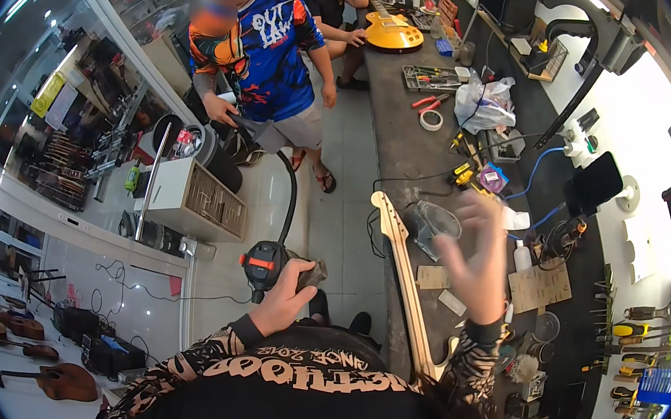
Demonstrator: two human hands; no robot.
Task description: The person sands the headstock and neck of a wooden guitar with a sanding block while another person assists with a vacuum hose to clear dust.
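My left hand [282, 301] is in front of my body, closed round a small dark grey-brown pad [314, 274] whose exact kind I cannot make out. Over the bench, my right hand [476, 263] is raised with its fingers apart, somewhat blurred, and nothing shows in it. Just left of that hand a pale wooden guitar neck [404, 279] lies along the bench edge, its headstock pointing away from me. My right forearm hides part of its near end. A see-through plastic piece [435, 223] rests beside the headstock, with brown sheets [432, 278] nearer me.
The dark workbench [396, 146] runs away on my right, carrying pliers [429, 103], a tape roll [431, 120] and a yellow guitar [394, 32]. A black-and-red vacuum cleaner [265, 264] stands on the floor. One person [275, 54] stands ahead; another sits beyond.
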